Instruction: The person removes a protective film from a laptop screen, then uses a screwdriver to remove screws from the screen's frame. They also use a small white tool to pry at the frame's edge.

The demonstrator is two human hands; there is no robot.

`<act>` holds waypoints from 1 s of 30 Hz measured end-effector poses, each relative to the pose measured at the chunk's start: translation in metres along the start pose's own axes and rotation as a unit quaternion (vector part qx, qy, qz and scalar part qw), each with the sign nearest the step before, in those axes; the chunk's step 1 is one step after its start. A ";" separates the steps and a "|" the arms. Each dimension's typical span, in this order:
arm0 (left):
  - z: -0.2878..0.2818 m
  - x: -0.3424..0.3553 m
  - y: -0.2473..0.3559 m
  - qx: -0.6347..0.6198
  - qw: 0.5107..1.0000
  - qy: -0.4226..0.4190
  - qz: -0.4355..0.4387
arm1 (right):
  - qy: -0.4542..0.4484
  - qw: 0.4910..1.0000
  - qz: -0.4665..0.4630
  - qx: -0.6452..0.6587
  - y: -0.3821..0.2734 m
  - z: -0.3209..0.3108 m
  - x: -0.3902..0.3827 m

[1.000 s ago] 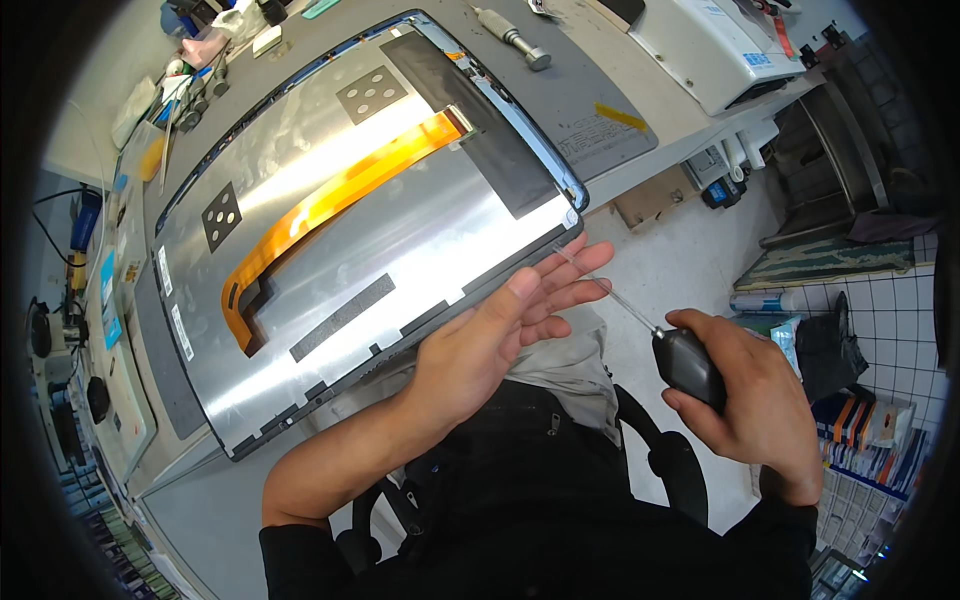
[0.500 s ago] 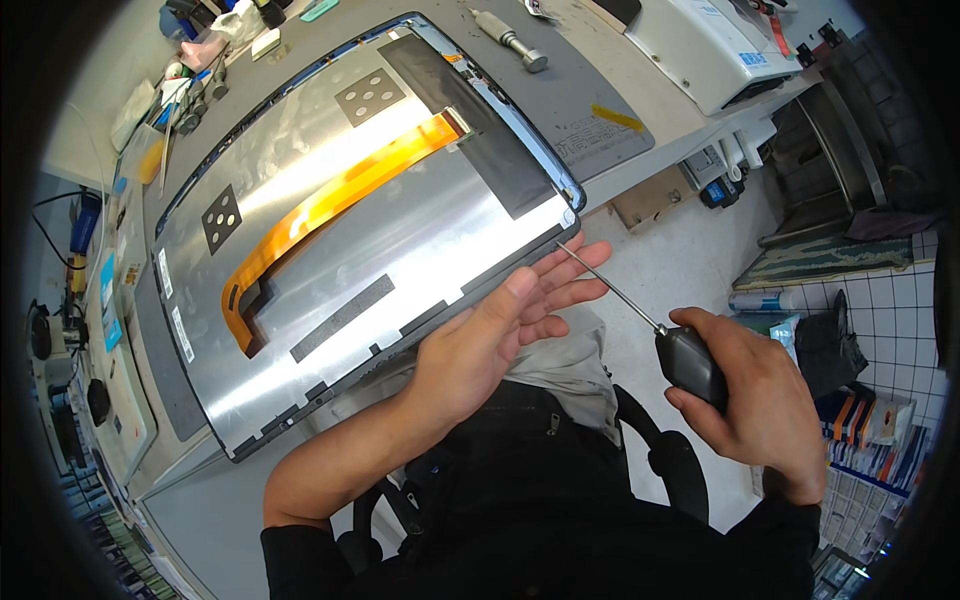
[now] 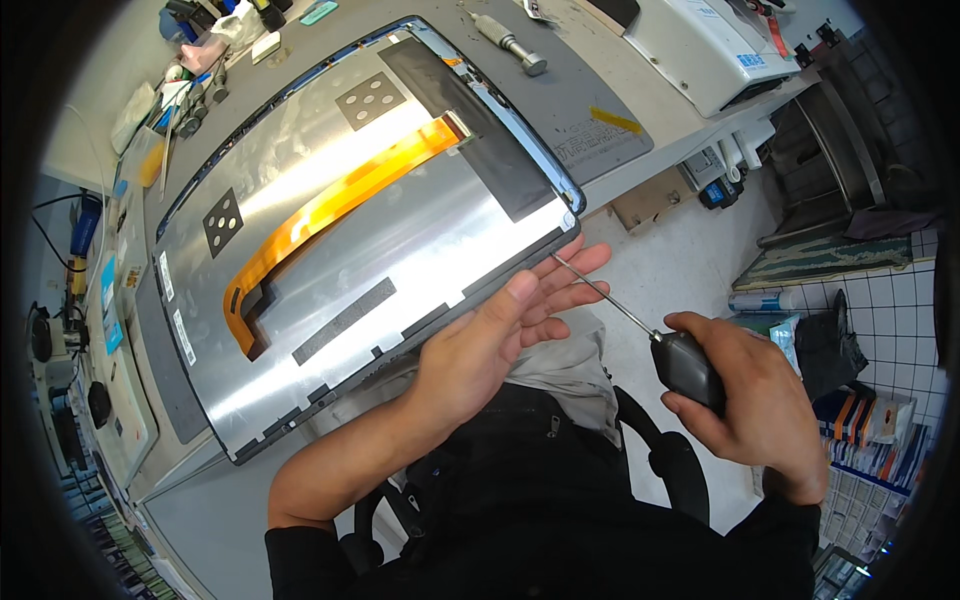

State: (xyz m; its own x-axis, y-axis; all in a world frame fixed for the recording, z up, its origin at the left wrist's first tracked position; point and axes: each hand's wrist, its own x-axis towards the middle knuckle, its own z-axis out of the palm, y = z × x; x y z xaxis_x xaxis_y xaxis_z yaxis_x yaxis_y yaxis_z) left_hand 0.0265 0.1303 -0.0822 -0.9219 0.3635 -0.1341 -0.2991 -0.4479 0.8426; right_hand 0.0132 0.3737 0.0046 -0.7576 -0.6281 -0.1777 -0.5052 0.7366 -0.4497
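A large tablet-like device lies at a slant, its near side past the bench edge. On top is a display panel [image 3: 420, 230] with its silver metal back up and a wide orange ribbon cable [image 3: 340, 195] across it. My left hand [image 3: 485, 340] is at the panel's near edge toward the right corner, fingers stretched out and thumb apart; how much it bears is unclear. My right hand [image 3: 755, 395] grips the chunky black handle of a thin-shafted screwdriver [image 3: 688, 370]. Its tip meets the panel's edge near the right corner, in front of my left fingers.
A grey mat [image 3: 600, 95] covers the bench. Beyond the panel lies a metal pen-shaped tool [image 3: 508, 42], with a white machine [image 3: 710, 50] at the far right. Several hand tools [image 3: 190, 105] crowd the far left. A chair armrest [image 3: 680, 475] stands by my right side.
The screwdriver's tip has slid slightly left and toward me along the panel's edge. My right hand has shifted a little with it; the panel has dipped very slightly.
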 end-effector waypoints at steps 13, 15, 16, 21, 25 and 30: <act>-0.005 -0.002 -0.005 -0.015 1.000 0.000 0.010 | 0.011 1.000 -0.023 0.009 0.000 0.009 0.003; -0.006 -0.003 -0.005 -0.016 1.000 -0.004 0.010 | 0.002 1.000 -0.020 0.011 -0.002 0.008 0.004; -0.006 -0.004 -0.005 -0.017 1.000 -0.006 0.012 | -0.003 1.000 -0.019 0.012 -0.002 0.009 0.005; -0.007 -0.006 -0.006 -0.025 0.999 -0.013 0.015 | -0.011 1.000 -0.021 0.018 -0.003 0.012 0.005; -0.007 -0.008 -0.005 -0.026 1.000 -0.009 0.013 | 0.016 0.999 -0.027 0.026 0.001 0.014 0.004; -0.008 -0.010 -0.005 -0.030 0.999 -0.011 0.013 | 0.006 1.000 -0.028 0.012 -0.002 0.013 0.004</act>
State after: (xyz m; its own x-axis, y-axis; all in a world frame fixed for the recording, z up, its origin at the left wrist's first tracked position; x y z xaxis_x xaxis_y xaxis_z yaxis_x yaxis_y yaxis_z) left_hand 0.0351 0.1229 -0.0892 -0.9240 0.3686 -0.1013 -0.2907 -0.5054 0.8125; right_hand 0.0162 0.3661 -0.0064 -0.7327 -0.6658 -0.1411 -0.5378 0.6934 -0.4795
